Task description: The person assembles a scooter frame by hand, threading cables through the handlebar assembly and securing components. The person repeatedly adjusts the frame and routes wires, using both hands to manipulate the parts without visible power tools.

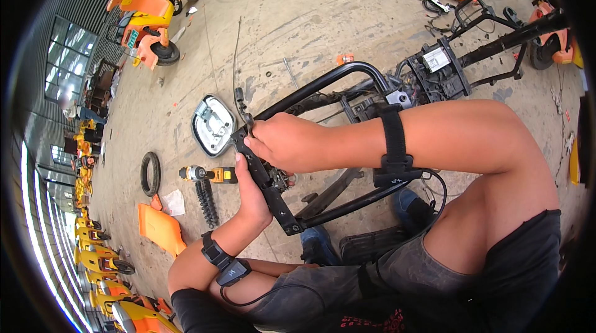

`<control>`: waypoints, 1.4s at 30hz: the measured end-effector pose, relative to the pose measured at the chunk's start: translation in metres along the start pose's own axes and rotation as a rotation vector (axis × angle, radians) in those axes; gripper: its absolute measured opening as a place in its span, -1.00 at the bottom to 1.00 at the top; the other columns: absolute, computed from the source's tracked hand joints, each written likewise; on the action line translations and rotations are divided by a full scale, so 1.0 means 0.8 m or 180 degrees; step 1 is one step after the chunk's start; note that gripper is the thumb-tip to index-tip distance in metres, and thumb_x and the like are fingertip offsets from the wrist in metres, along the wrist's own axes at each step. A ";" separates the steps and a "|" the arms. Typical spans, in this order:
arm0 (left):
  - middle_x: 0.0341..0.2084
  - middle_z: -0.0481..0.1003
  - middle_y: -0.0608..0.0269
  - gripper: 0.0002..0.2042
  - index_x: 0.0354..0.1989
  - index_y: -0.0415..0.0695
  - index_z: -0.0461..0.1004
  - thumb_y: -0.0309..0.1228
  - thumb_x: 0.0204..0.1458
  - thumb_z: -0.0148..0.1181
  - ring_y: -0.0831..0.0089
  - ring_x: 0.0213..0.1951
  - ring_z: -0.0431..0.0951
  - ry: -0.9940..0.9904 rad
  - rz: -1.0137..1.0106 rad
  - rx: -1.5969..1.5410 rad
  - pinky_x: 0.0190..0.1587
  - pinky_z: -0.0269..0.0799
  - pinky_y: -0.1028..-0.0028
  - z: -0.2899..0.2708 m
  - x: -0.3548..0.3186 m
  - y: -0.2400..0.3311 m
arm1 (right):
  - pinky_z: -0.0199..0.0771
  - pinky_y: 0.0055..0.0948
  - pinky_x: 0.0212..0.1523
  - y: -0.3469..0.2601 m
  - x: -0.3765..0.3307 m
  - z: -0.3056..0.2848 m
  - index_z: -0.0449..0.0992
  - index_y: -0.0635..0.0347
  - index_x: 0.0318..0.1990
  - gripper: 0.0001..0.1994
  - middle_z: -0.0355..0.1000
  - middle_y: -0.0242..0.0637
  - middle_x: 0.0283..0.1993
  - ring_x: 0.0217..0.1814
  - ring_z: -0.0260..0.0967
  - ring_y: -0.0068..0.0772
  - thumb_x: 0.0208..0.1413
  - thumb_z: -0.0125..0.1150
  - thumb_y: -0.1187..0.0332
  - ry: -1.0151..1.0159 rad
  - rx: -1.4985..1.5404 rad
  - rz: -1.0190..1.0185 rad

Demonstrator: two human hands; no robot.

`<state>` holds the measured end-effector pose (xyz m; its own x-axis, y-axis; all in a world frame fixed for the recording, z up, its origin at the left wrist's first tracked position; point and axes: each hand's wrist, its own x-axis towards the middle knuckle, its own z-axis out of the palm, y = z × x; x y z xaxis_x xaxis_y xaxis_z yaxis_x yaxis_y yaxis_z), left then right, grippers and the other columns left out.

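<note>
Lining the far left, yellow-and-orange scooters (102, 260) stand in a row. Next on the concrete floor come a black rubber tyre (144, 174) lying flat and, just below it, a bright orange plastic panel (158, 227). A black ribbed, spring-like part (207, 204) lies just beside a yellow-and-black power drill (222, 175); above them rests a pale, rounded shell with a dark rim (213, 127). The left hand (253, 195) grips the flat crossbar at the near end of a black tubular metal frame (308, 86), thumb on top—its fingers are mostly hidden beneath. The right hand (288, 141) is closed at the crossbar's upper end, pinching a small dark piece that is too obscured to identify. From both hands, the frame stretches across the middle toward the upper right, past a black boxy assembly (448, 78).
</note>
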<state>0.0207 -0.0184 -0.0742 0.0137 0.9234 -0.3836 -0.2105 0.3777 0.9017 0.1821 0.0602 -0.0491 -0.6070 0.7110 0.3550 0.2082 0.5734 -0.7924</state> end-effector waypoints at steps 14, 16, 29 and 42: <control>-0.16 0.55 0.14 -0.28 0.01 -0.13 0.40 0.33 0.24 -0.37 0.38 -0.21 0.61 0.0440 -0.0023 -0.0044 -0.14 0.56 0.35 0.003 -0.001 0.000 | 0.53 -0.08 -0.26 0.002 -0.035 0.008 0.47 0.31 -0.30 -0.76 0.51 -0.05 -0.38 -0.32 0.52 0.09 0.21 0.15 0.26 -0.0463 -0.0317 -0.1080; -0.14 0.54 0.10 -0.25 0.02 -0.15 0.39 0.36 0.22 -0.35 0.35 -0.19 0.61 0.0287 -0.0246 0.0066 -0.17 0.57 0.36 -0.007 -0.002 0.000 | 0.54 -0.09 -0.26 0.002 -0.045 0.010 0.47 0.27 -0.32 -0.79 0.51 -0.08 -0.39 -0.33 0.53 0.06 0.18 0.19 0.27 -0.0459 -0.0249 -0.1429; -0.23 0.51 0.16 -0.20 0.05 -0.17 0.35 0.40 0.18 -0.38 0.33 -0.29 0.59 0.0238 -0.0261 0.0005 -0.37 0.58 0.38 0.000 0.000 0.002 | 0.59 -0.15 -0.32 0.004 -0.053 0.000 0.47 0.30 -0.37 -0.91 0.54 -0.08 -0.45 -0.37 0.57 0.00 -0.01 0.18 0.46 -0.1096 -0.0923 -0.1822; -0.27 0.52 0.13 -0.24 -0.02 -0.21 0.41 0.34 0.23 -0.37 0.29 -0.23 0.56 0.0249 -0.0115 -0.0091 -0.05 0.48 0.33 0.001 0.001 -0.002 | 0.62 -0.06 -0.20 0.001 -0.060 0.001 0.49 0.31 -0.46 -0.90 0.53 -0.04 -0.53 -0.40 0.59 0.04 -0.08 0.18 0.44 -0.1441 -0.1433 -0.1926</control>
<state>0.0218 -0.0183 -0.0754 -0.0543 0.9006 -0.4313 -0.2389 0.4077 0.8813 0.2109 0.0262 -0.0669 -0.9370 0.0583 0.3443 -0.0230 0.9735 -0.2273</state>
